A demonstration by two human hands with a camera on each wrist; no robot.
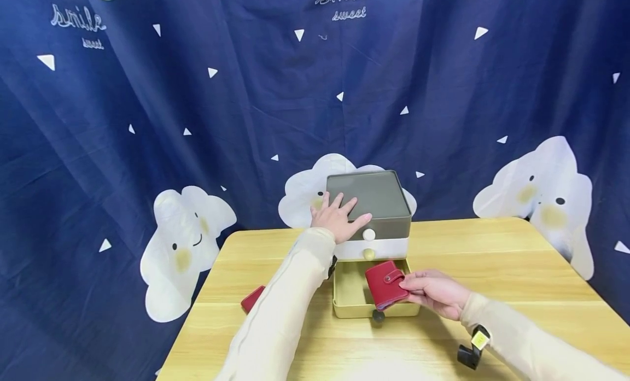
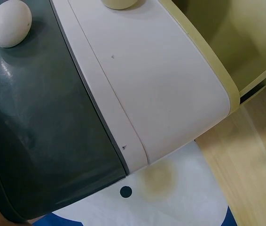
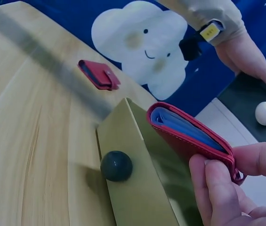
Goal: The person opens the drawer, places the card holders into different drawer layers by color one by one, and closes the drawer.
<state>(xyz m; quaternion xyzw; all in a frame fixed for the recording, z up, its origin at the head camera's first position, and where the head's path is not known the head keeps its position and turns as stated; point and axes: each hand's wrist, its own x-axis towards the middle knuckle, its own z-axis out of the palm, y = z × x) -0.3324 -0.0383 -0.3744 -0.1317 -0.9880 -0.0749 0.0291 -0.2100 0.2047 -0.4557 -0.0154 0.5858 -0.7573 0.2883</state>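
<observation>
A small red snap wallet is pinched between thumb and fingers of my right hand, over the pulled-out bottom drawer. Blue-tinted card sleeves show along its edge in the right wrist view. My left hand rests with spread fingers on the dark grey top of the small drawer cabinet. The yellowish drawer has a dark round knob on its front. Above it sit a white drawer and a dark grey drawer, both pushed in.
A second red wallet lies on the wooden table, left of the cabinet and partly covered by my left sleeve in the head view. Behind the table hangs a dark blue curtain printed with clouds.
</observation>
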